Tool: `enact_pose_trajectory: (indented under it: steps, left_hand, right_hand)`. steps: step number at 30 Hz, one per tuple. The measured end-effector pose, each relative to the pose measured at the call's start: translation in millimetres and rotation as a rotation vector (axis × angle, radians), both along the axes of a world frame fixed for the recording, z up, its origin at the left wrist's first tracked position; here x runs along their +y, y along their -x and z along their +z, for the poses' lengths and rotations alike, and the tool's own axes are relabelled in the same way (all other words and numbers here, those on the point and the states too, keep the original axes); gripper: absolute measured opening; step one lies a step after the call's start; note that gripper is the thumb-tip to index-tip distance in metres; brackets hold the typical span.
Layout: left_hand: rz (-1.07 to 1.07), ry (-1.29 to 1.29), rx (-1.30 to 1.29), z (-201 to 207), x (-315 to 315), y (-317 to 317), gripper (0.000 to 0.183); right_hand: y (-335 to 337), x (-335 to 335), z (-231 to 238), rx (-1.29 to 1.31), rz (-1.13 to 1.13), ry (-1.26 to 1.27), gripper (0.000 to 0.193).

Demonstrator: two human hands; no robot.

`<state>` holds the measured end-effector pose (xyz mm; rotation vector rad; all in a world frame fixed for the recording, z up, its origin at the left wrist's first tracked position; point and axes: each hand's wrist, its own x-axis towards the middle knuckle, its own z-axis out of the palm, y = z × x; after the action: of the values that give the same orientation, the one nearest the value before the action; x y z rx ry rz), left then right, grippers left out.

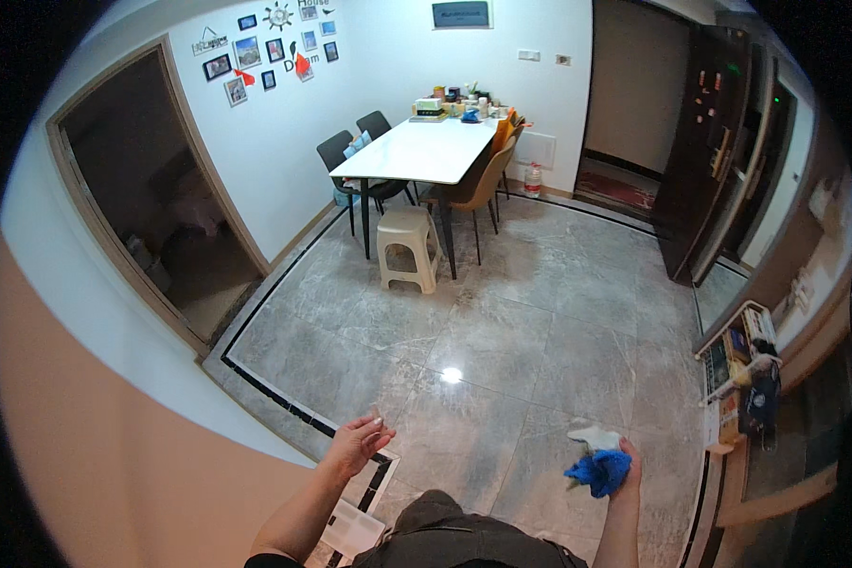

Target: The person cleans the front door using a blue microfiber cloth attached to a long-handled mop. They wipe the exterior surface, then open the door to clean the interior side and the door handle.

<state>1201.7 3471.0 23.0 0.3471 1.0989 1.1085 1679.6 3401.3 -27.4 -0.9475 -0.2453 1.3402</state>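
Note:
My right hand (630, 466) is closed around a bunched blue cloth (600, 472). A crumpled white piece (594, 436), perhaps another cloth, sticks out above it from the same hand. On the left, my left hand (358, 445) is raised over the floor with its fingers bent and the tips drawn together. Whether anything small is between those fingertips is too fine to see. Beneath my left forearm shows a white panel (355, 528) with square fields, partly covered by the arm.
Ahead stands a white dining table (417, 151) with chairs and clutter at its far end. A beige plastic stool (407, 248) is before it. A dark door (705, 151) stands open at the right. Nearer on that side is a loaded rack (740, 355); a doorway (151, 189) opens left.

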Motion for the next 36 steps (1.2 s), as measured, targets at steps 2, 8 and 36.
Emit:
enact_pose_trajectory:
  steps: [2, 8, 36]
  left_hand:
    - [0.056, 0.001, 0.035, -4.0, 42.2, -2.1, 0.018]
    - [0.102, -0.027, 0.038, -18.6, 217.0, 5.3, 0.016]
    - [-0.725, 0.002, -0.391, 21.3, 956.0, -472.0, 0.015]
  right_hand:
    - [3.7, 71.2, 15.4, 0.016, 0.038, 0.003, 0.033]
    - [-9.5, 250.4, 1.0, 0.049, 0.051, 0.023, 0.035]
    - [-163.7, 977.6, 73.7, -0.472, 0.27, -0.262, 0.015]
